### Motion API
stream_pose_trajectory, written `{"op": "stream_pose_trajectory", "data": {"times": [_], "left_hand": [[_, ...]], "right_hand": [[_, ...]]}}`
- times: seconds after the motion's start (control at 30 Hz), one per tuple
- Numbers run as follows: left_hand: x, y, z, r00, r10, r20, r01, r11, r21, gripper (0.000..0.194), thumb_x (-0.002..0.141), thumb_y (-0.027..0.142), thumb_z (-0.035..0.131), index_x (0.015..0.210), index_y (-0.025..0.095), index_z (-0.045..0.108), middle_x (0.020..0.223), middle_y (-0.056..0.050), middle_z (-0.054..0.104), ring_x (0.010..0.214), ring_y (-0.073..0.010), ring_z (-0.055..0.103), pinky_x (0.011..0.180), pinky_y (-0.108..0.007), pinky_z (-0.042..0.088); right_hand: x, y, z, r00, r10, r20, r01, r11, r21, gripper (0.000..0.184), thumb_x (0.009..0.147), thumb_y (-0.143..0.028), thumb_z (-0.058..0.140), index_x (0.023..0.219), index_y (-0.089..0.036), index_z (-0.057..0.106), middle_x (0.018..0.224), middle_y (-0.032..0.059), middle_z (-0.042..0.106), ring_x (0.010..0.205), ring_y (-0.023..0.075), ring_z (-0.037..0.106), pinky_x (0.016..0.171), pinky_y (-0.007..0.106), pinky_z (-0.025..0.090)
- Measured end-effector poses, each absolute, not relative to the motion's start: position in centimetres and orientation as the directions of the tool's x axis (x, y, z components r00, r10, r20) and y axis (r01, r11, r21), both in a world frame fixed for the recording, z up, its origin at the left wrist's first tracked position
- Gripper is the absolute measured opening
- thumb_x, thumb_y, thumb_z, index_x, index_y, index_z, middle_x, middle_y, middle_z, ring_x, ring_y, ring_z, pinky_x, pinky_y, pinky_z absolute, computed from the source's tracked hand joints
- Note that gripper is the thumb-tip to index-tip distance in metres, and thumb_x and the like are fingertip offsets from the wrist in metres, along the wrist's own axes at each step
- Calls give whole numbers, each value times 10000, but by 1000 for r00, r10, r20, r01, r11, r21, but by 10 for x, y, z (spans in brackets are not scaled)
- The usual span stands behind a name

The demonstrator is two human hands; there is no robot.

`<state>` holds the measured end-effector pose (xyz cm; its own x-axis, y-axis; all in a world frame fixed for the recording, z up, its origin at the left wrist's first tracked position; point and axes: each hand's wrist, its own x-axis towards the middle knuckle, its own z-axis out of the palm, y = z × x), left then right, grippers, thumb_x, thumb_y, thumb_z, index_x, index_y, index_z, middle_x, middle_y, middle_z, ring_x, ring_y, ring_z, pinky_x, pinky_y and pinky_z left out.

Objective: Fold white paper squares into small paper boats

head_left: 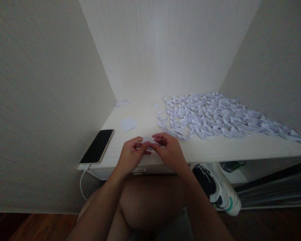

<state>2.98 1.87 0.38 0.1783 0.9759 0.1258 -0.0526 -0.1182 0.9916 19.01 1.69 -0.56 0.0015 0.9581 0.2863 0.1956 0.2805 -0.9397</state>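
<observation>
While 2 hands (pixel 130 153) (pixel 170 151) pinch paper (pixel 147 139), shoe markings (pixel 205 171) blur.

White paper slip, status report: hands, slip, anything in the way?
Left hand, right hand: both pinching white paper slip. Slip partly hidden by fingers. Close by: folded white papers beyond right hand.

The left hand (pixel 130 153) and the right hand (pixel 171 152) hold a small paper (pixel 148 139) between their fingers. Beyond the left fingers lies a flat square sheet (pixel 128 124); to their left, a phone (pixel 97 146). To the right of the fingers spread many folded papers (pixel 210 116).
</observation>
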Motion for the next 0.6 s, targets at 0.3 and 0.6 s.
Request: {"op": "stream_pose_trajectory", "data": {"times": [0.3,0.6], "left_hand": [[26,21,0,114,982,151,-135,-136,982,301,733,412,839,792,144,717,759,-18,699,685,-146,663,597,-272,633],[25,21,5,130,990,47,-139,-29,990,351,640,405,900,733,111,734,735,-65,736,667,-171,692,600,-288,633]], "right_hand": [[193,19,-5,-34,955,294,250,293,-923,205,768,-183,719,972,-205,724,712,-15,662,633,149,585,643,301,453],[194,19,-7,-54,955,292,220,296,-929,269,785,-149,677,1049,-191,708,728,0,690,669,167,629,687,317,492]]}}
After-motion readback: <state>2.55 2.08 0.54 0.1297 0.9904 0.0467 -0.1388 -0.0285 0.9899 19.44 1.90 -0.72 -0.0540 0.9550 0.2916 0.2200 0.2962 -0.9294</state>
